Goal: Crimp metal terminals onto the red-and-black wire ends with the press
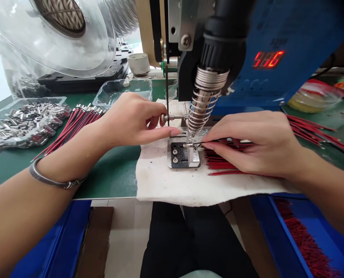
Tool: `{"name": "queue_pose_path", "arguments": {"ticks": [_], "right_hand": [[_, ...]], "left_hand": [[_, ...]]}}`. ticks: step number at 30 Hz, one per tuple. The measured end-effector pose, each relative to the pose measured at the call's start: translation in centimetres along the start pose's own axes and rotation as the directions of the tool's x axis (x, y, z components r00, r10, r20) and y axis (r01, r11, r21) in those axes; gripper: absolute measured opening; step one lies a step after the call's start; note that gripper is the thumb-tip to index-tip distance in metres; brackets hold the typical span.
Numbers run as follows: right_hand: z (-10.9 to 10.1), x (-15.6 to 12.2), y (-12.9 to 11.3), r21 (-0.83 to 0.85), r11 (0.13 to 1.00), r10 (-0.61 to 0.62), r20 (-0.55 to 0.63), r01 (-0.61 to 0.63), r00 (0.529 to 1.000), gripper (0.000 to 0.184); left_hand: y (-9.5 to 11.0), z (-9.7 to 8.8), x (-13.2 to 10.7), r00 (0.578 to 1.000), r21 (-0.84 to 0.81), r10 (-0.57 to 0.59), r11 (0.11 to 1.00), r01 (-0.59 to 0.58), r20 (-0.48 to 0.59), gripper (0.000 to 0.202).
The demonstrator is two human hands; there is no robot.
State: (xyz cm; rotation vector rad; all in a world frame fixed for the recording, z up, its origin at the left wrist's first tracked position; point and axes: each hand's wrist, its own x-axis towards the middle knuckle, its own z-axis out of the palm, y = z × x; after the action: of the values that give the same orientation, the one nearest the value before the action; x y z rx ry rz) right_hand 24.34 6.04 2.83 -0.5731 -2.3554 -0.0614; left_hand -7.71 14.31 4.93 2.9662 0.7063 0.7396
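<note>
My right hand (247,141) pinches a thin dark wire (199,143) between thumb and fingertips. The wire's end reaches a small metal cylinder (187,145) lying on a black-and-silver fixture (180,156). Directly above it points the soldering iron's tip, inside a coiled spring guard (204,100). My left hand (137,119) is left of the iron, thumb stretched toward the fixture and apart from the curled fingers. Its index fingertip is beside a small metal knob (164,117); whether they touch is unclear. Red and black wires (224,162) lie under my right hand.
A tray of small metal parts (29,121) and finished-looking wires with metal ends (73,127) lie left. A clear spool (93,42) stands behind. The blue soldering machine (264,85) has a red display. White cloth (172,187) covers the table front. A blue bin (271,227) holds red wires.
</note>
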Motion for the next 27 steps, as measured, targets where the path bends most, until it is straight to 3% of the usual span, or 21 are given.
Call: {"name": "queue_pose_path", "arguments": {"ticks": [14,22,27], "right_hand": [[0.0,0.0,-0.1,-0.023,1.000,0.007,-0.027,-0.007,1.000,0.018],[0.2,0.0,-0.3,-0.001,0.999,0.034,-0.017,-0.034,0.999,0.019],[0.3,0.1,-0.5,0.004,0.999,0.041,-0.013,-0.041,0.999,0.023]], "left_hand": [[0.4,-0.2,0.0,1.000,0.006,-0.021,1.000,0.021,0.007,0.055],[0.9,-0.5,0.2,0.996,0.032,-0.071,0.997,0.069,0.058,0.067],[0.8,-0.4,0.1,0.997,0.039,-0.058,0.998,0.056,0.055,0.063]]}}
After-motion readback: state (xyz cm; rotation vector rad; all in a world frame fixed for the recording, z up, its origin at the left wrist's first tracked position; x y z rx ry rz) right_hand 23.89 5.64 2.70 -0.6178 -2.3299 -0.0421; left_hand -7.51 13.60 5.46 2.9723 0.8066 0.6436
